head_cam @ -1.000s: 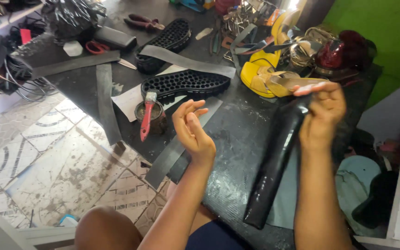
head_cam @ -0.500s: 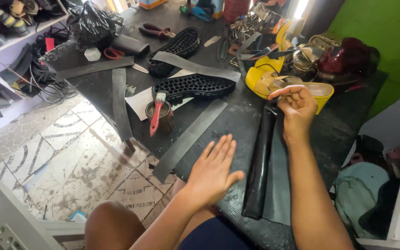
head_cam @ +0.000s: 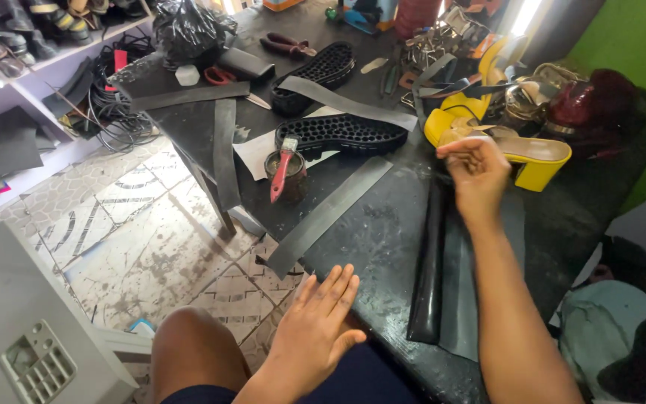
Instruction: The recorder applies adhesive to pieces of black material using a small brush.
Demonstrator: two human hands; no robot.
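Dark, scuffed worktable [head_cam: 383,224] in a cluttered shoe workshop, tiled floor on the left, green wall at the right.

L hand [head_cam: 315,333] is flat and released, fingers spread, at the near table edge just by a long grey strip [head_cam: 330,213] that lies diagonally & overhangs the edge; holds nothing. R hand [head_cam: 476,176] is loosely curled at the far end of a black rolled sheet [head_cam: 428,262] lying lengthwise on the table; can't tell if the fingers actually grip it. Just behind the R hand sits a yellow block-heel sandal [head_cam: 521,153]. Mid-table: small tin w/ a red-handled brush [head_cam: 284,166] resting across it, on white paper beside a black treaded sole [head_cam: 342,135]. Far left corner: crumpled black plastic bag [head_cam: 188,30], no readable label. Dark red shoe [head_cam: 588,105] at right.
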